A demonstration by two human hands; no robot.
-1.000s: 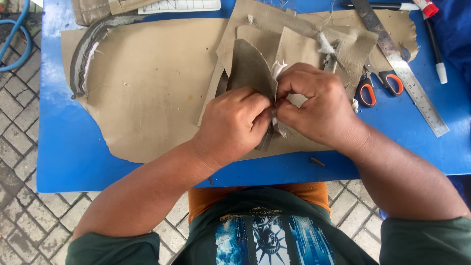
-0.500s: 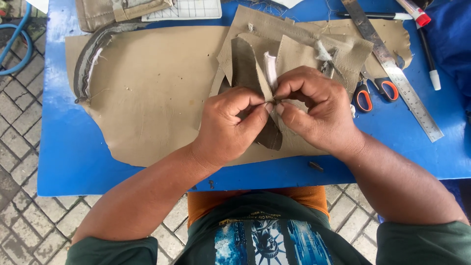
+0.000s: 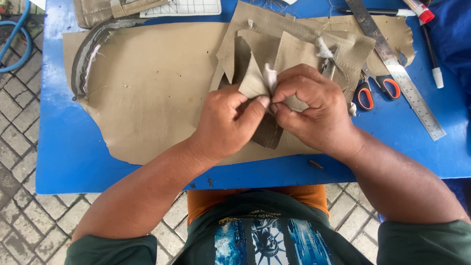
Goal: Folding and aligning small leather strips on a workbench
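Both hands meet over the middle of a blue table (image 3: pixel 73 162). My left hand (image 3: pixel 230 120) pinches a small tan fabric piece (image 3: pixel 251 81) with a dark underside between thumb and forefinger. My right hand (image 3: pixel 309 105) grips the same piece from the right, at a strip of white padding (image 3: pixel 270 76) along its edge. The piece's dark lower end (image 3: pixel 269 135) hangs below the fingers. Under the hands lies a large tan sheet (image 3: pixel 152 93) of leather-like material.
More tan cut pieces (image 3: pixel 304 37) are stacked at the back. Orange-handled scissors (image 3: pixel 375 91), a steel ruler (image 3: pixel 400 73) and two pens (image 3: pixel 431 54) lie on the right. A dark curved seam strip (image 3: pixel 86 56) lies at the left. Brick paving (image 3: pixel 19 122) surrounds the table.
The fabric piece has been folded over so its tan corner now stands up between my fingers. Both hands stayed pinched together and shifted only slightly.
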